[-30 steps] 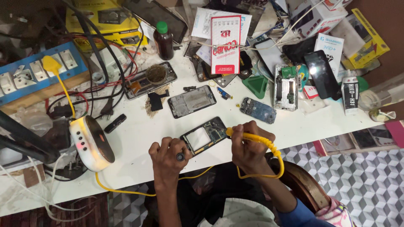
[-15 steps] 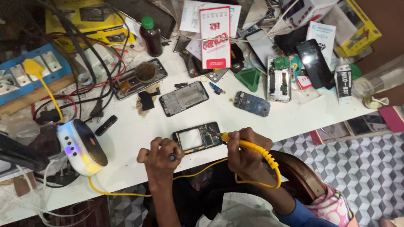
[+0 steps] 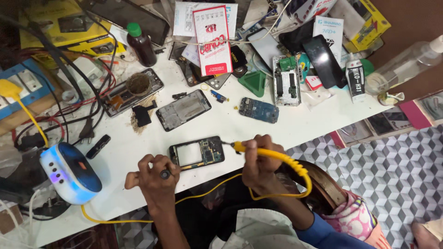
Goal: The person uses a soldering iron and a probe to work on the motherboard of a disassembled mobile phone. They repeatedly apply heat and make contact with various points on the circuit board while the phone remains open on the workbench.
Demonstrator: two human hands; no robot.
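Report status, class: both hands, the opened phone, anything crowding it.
Right hand grips yellow soldering iron, tip at opened phone. Left hand steadies phone's edge. Phone frame lies clear beyond.

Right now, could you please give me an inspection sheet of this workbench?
Surface: white table, crowded along the far edge.
Job's things: opened phone with its circuit board exposed; yellow soldering iron, tip at the phone's right end.
Clutter: spare phone frame, blue circuit board, green triangular pick, dark bottle.
Hands: left hand pinches a small dark part beside the phone; right hand grips the iron.
Cables: yellow cord loops off the iron.
Surroundings: patterned tile floor.
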